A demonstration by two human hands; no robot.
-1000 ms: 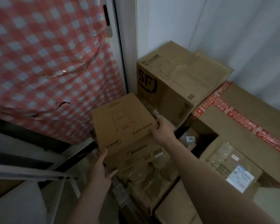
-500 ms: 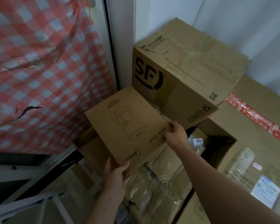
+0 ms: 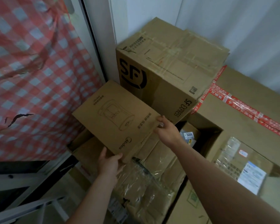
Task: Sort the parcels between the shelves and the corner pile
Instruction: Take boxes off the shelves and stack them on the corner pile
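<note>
Head view: the largest surface is a red-and-white checked sheet [image 3: 31, 78], glossy, wrinkled and torn in places, hanging to the left of the left hand. Beyond and to the right of the right hand lies a broad, flat brown carton [image 3: 249, 120], its matte top crossed by a strip of shiny red printed tape. Straight past both hands, in the corner of the white walls, stands a tall rectangular SF Express box [image 3: 176, 70] of creased corrugated card, with black lettering on its sides and clear tape over its top. The Midea box [image 3: 116, 120], the parcel being handled, is a smooth, clean-edged brown carton with a line drawing of an appliance on its upper face; it sits tilted between the 2 hands, its far edge close against the SF Express box. Under the hands are crumpled parcels wrapped in clear film [image 3: 152, 178] that catches the light. Right of the right forearm is a film-covered parcel with a white label [image 3: 249, 177], and just beside the right wrist a small sticker reading 5005 [image 3: 189, 135]. The left hand [image 3: 109, 164] reaches up from below and clasps the box's near corner, fingers spread either side of it. The right hand [image 3: 168, 131], arm stretched forward, pinches the box's right-hand corner with curled fingers.
</note>
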